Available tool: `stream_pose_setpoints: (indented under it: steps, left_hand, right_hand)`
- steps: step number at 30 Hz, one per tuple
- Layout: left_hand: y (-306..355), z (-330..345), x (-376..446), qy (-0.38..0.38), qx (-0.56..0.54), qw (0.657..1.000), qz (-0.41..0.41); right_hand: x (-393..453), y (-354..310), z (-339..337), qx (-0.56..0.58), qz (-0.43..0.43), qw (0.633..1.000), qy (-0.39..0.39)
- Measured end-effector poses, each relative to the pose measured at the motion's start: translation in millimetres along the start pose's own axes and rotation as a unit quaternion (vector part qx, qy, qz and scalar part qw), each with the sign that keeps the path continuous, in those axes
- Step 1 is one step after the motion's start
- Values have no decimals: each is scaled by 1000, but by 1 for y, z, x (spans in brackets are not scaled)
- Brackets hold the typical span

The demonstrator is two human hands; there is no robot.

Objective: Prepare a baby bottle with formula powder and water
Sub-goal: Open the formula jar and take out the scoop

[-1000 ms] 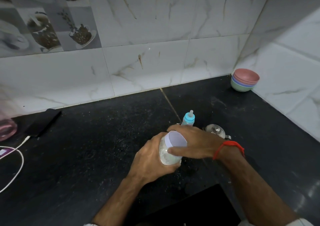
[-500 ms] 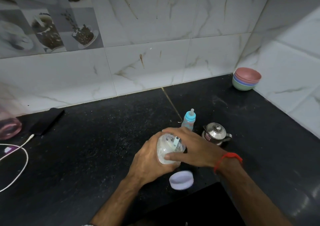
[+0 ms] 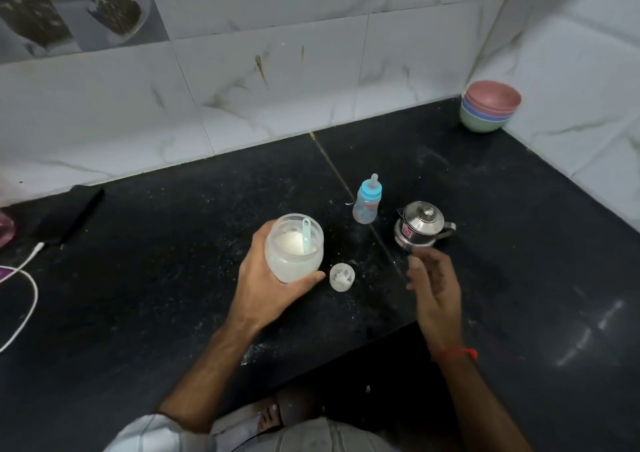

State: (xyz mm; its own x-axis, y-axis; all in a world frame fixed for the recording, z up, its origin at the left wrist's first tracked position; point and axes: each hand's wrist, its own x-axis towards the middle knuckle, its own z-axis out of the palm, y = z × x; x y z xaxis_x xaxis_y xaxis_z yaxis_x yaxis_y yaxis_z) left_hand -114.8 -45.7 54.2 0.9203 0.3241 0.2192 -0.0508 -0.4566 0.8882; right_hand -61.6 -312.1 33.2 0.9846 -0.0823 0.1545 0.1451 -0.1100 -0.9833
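Formula jar (image 3: 294, 249) now uncapped, right hand (image 3: 434, 287) away.

**Item count, surface**

- Hands: 2 – left hand (image 3: 266, 278), right hand (image 3: 434, 288)
- Powder jar (image 3: 294, 249): 1, with 1 scoop (image 3: 307, 235) inside
- Jar lid (image 3: 342, 277): 1
- Baby bottle (image 3: 367, 200): 1
- Steel kettle (image 3: 420, 224): 1
- Stacked bowls (image 3: 489, 106): about 4, lower rims hard to separate
- Phone (image 3: 71, 214): 1
- White cable (image 3: 24, 285): 1
- Pink container (image 3: 5, 226): 1, cut off at frame edge
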Motion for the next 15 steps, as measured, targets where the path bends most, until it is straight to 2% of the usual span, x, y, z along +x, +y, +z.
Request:
stream_pose_setpoints:
  steps: [4, 6, 8, 12, 15]
  left_hand:
    - [-3, 8, -5, -28, -5, 999, 20]
    - [-5, 12, -9, -42, -4, 999, 24]
    - [-8, 15, -12, -59, -1, 998, 25]
    - [-12, 20, -15, -88, 1, 996, 25]
    - [-11, 22, -16, -93, 4, 995, 20]
  right_hand:
    - [15, -26, 31, -7, -29, 997, -74]
    - [21, -41, 43, -45, -79, 988, -129]
    - [27, -54, 52, -114, -151, 962, -196]
    - [42, -79, 58, -308, -255, 864, -308]
    - [51, -95, 62, -452, -241, 771, -380]
